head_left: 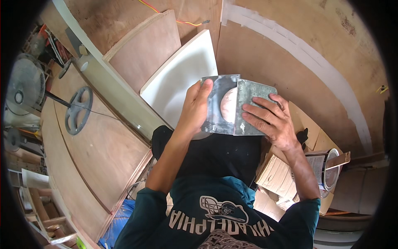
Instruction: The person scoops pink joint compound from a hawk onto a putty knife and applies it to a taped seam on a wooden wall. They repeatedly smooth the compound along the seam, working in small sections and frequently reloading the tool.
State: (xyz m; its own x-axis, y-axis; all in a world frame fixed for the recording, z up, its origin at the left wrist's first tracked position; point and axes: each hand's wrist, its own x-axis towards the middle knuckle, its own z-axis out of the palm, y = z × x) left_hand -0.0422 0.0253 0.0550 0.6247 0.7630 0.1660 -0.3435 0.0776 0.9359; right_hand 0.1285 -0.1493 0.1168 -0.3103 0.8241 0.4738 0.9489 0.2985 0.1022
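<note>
In my left hand (191, 108) is a flat grey metal plate (215, 92), gripped at its left edge with the thumb on top. A rounded mound of pale pink paste (229, 105), which looks like putty, lies on this plate. My right hand (273, 122) is closed on a second grey plate, a flat spreader (251, 89), its fingers spread over the upper face. The spreader's left edge overlaps the first plate and meets the paste, covering part of it. Both plates are held together above my dark-trousered lap.
An open paint can (331, 168) with a wooden stick stands at right beside stacked cardboard (277, 176). Ahead lean a white panel (178, 68) and a plywood piece (145, 45). At left are a large plywood panel (112, 159) and a standing fan (25, 83). Wires hang above.
</note>
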